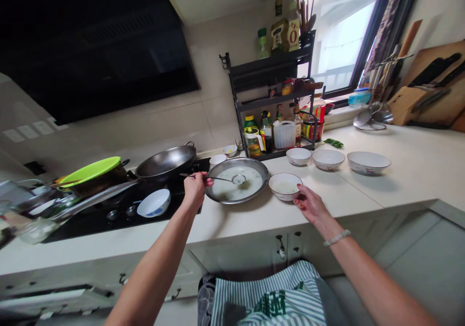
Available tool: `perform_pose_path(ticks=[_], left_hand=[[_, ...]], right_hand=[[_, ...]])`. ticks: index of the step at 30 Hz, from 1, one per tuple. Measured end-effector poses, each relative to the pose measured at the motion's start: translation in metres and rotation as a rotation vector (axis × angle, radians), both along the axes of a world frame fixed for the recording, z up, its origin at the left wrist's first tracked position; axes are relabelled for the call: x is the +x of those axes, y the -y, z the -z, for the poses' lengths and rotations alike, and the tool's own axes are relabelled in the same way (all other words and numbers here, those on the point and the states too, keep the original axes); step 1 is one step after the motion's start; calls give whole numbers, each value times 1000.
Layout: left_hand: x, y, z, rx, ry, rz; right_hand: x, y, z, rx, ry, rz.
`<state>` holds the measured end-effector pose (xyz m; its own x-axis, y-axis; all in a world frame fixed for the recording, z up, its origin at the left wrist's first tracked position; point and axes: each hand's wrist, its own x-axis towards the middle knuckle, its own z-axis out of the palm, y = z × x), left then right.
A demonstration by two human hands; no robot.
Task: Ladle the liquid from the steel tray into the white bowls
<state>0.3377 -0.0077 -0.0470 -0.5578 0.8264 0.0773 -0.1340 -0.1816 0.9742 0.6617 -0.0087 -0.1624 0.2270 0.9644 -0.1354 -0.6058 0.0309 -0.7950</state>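
Observation:
My left hand [195, 187] is closed round the handle of a metal ladle [238, 179], whose cup sits in the pale liquid of a wide steel basin [260, 165] on the counter. My right hand [308, 204] rests at the near rim of a small white bowl [285, 186] just right of the basin, fingers curled against its side. That bowl has some pale liquid in it. Three more white bowls [298, 156] [328, 159] [368, 162] stand in a row behind it.
A wok [166, 163] and a pot with a green lid [90, 171] sit on the black hob [98, 218], with a white bowl [154, 203] in front. A black rack of bottles [271, 103] stands behind the basin. A knife block [417, 100] is at far right.

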Motion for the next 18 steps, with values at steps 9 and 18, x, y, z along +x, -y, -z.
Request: perform_pose_path(ticks=[9,18], left_hand=[[1,-1,0,12,-13,3],[1,-1,1,8,-28,2]], right_hand=[[0,0,0,-18,-14,6],[0,0,0,-3,-14,-2]])
